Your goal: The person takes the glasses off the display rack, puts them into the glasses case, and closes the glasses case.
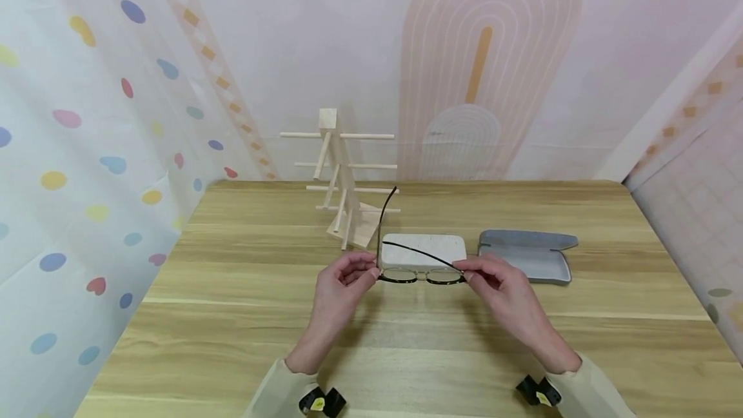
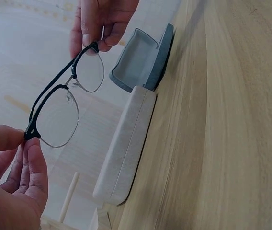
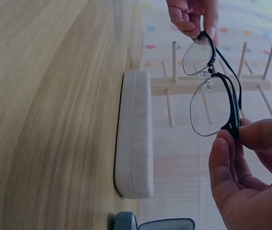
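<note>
Overall, the glasses (image 2: 68, 83) show dark upper rims (image 2: 39, 111) and clear lenses (image 2: 60, 116).

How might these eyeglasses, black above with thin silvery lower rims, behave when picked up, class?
The eyeglasses are probably light: the left hand and right hand pinch only their ends. One slim temple angles inward, so it may swing. The thin rims look fairly fragile.

- Below my fingers (image 1: 484, 266), a wooden table (image 1: 422, 347)
- Beyond them, a pale, arch-printed cloth (image 1: 493, 69)
- To their left, a white cloth (image 1: 99, 192) with coloured spots
- To their right, a pale patterned hanging (image 1: 696, 179)
</note>
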Action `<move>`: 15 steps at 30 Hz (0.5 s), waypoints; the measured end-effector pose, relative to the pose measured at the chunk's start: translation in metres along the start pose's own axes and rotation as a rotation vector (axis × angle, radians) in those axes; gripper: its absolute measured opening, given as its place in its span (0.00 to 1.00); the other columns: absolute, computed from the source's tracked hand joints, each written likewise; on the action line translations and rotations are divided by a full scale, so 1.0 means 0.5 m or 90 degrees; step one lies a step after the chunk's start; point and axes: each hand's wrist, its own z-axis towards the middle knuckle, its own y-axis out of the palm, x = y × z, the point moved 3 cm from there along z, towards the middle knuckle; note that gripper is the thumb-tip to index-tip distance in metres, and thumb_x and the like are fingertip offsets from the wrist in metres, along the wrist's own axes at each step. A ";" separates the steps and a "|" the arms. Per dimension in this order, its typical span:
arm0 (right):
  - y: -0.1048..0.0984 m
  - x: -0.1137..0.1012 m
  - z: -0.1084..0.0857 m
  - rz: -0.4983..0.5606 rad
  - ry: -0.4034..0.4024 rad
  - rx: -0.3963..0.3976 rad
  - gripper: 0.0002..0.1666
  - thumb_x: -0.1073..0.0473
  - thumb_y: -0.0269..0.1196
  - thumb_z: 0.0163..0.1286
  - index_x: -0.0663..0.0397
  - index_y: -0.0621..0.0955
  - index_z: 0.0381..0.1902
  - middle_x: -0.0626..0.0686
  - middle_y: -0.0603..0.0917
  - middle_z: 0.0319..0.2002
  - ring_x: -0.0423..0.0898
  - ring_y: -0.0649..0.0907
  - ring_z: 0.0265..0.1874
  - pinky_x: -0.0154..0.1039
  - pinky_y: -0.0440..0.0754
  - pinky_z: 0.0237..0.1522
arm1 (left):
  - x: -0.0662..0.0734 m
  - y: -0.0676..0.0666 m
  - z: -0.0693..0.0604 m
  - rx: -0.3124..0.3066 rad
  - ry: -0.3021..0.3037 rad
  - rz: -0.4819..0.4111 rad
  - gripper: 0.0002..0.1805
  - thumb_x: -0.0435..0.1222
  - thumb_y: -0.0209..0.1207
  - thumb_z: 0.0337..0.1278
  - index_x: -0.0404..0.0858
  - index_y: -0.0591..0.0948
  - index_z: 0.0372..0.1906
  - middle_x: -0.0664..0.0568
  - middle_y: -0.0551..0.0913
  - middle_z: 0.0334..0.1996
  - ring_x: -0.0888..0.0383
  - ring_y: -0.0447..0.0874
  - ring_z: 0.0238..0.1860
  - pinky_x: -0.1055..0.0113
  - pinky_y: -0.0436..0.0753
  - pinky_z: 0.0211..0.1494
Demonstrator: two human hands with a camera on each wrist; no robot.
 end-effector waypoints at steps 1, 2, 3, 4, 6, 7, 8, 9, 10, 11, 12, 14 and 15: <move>0.000 -0.001 0.001 -0.002 -0.003 0.001 0.16 0.71 0.62 0.73 0.50 0.90 0.50 0.45 0.86 0.41 0.37 0.80 0.36 0.30 0.81 0.39 | 0.000 0.000 0.000 0.001 -0.002 -0.001 0.12 0.22 0.67 0.57 0.26 0.85 0.47 0.43 0.87 0.38 0.60 0.86 0.38 0.72 0.85 0.44; 0.000 -0.002 0.001 -0.004 -0.005 0.003 0.16 0.71 0.62 0.73 0.50 0.90 0.50 0.46 0.86 0.41 0.37 0.80 0.37 0.29 0.81 0.39 | -0.001 -0.001 -0.001 0.001 -0.004 -0.002 0.12 0.22 0.67 0.57 0.27 0.85 0.47 0.43 0.87 0.38 0.59 0.86 0.38 0.72 0.85 0.44; 0.000 -0.002 0.002 -0.005 -0.006 0.004 0.16 0.71 0.62 0.74 0.50 0.90 0.50 0.47 0.86 0.42 0.37 0.80 0.37 0.29 0.81 0.39 | 0.000 -0.001 -0.001 0.000 -0.005 -0.002 0.12 0.22 0.67 0.57 0.27 0.85 0.47 0.44 0.87 0.38 0.59 0.86 0.38 0.72 0.85 0.44; 0.000 -0.003 0.002 -0.006 -0.007 0.004 0.16 0.71 0.62 0.74 0.50 0.90 0.50 0.48 0.87 0.42 0.37 0.80 0.37 0.29 0.81 0.39 | 0.000 -0.001 -0.002 0.000 -0.007 -0.002 0.12 0.22 0.67 0.57 0.28 0.85 0.47 0.44 0.87 0.38 0.59 0.86 0.38 0.72 0.85 0.44; 0.001 -0.004 0.002 -0.008 -0.006 0.004 0.16 0.71 0.61 0.74 0.50 0.90 0.50 0.47 0.86 0.42 0.37 0.79 0.37 0.29 0.80 0.38 | -0.001 -0.001 -0.003 -0.002 -0.009 -0.001 0.12 0.22 0.67 0.57 0.28 0.85 0.47 0.44 0.87 0.38 0.58 0.86 0.38 0.71 0.85 0.44; 0.001 -0.004 0.002 -0.009 -0.006 0.003 0.16 0.71 0.61 0.74 0.50 0.90 0.50 0.47 0.86 0.42 0.38 0.79 0.36 0.29 0.80 0.38 | -0.001 -0.001 -0.003 -0.002 -0.007 -0.001 0.12 0.22 0.67 0.57 0.28 0.85 0.47 0.44 0.87 0.38 0.58 0.86 0.38 0.71 0.85 0.44; 0.002 -0.005 0.002 -0.009 -0.005 0.003 0.17 0.71 0.61 0.74 0.50 0.90 0.50 0.46 0.86 0.41 0.38 0.79 0.36 0.30 0.80 0.37 | -0.002 -0.001 -0.003 -0.003 -0.008 -0.002 0.12 0.22 0.67 0.57 0.28 0.85 0.47 0.44 0.87 0.38 0.58 0.86 0.38 0.71 0.85 0.44; 0.002 -0.005 0.002 -0.009 -0.006 0.003 0.17 0.71 0.61 0.74 0.50 0.90 0.50 0.46 0.85 0.41 0.38 0.78 0.35 0.30 0.79 0.37 | -0.002 -0.001 -0.004 -0.004 -0.006 -0.003 0.12 0.22 0.67 0.58 0.28 0.85 0.47 0.44 0.87 0.38 0.59 0.86 0.38 0.71 0.85 0.44; 0.003 -0.005 0.002 -0.009 -0.006 0.002 0.17 0.72 0.61 0.74 0.50 0.90 0.49 0.45 0.85 0.40 0.38 0.78 0.35 0.30 0.79 0.37 | -0.003 -0.002 -0.004 -0.004 -0.005 -0.004 0.12 0.22 0.67 0.57 0.27 0.85 0.47 0.43 0.87 0.38 0.59 0.86 0.38 0.72 0.85 0.45; 0.004 -0.005 0.002 -0.009 -0.007 0.002 0.17 0.72 0.60 0.74 0.50 0.90 0.49 0.44 0.85 0.39 0.38 0.77 0.35 0.30 0.79 0.36 | -0.003 -0.002 -0.004 -0.004 -0.004 -0.005 0.12 0.22 0.67 0.57 0.27 0.85 0.47 0.43 0.87 0.38 0.59 0.86 0.38 0.72 0.85 0.45; 0.004 -0.006 0.003 -0.007 -0.008 0.001 0.17 0.72 0.60 0.74 0.50 0.90 0.49 0.44 0.84 0.38 0.38 0.77 0.34 0.30 0.78 0.36 | -0.004 -0.002 -0.003 -0.004 -0.005 -0.006 0.11 0.22 0.67 0.57 0.27 0.85 0.46 0.43 0.87 0.38 0.59 0.86 0.38 0.72 0.85 0.44; 0.005 -0.006 0.003 -0.007 -0.012 -0.002 0.17 0.72 0.60 0.74 0.50 0.90 0.49 0.44 0.83 0.37 0.38 0.76 0.33 0.30 0.78 0.35 | -0.004 -0.003 -0.003 -0.003 -0.006 -0.007 0.11 0.22 0.67 0.58 0.27 0.85 0.46 0.43 0.87 0.38 0.59 0.86 0.38 0.72 0.85 0.44; 0.006 -0.006 0.003 -0.007 -0.012 -0.005 0.17 0.72 0.60 0.74 0.50 0.90 0.49 0.44 0.83 0.37 0.38 0.76 0.33 0.31 0.77 0.35 | -0.003 -0.003 -0.003 -0.003 -0.006 -0.008 0.11 0.22 0.67 0.58 0.27 0.85 0.46 0.44 0.87 0.38 0.59 0.86 0.38 0.72 0.85 0.44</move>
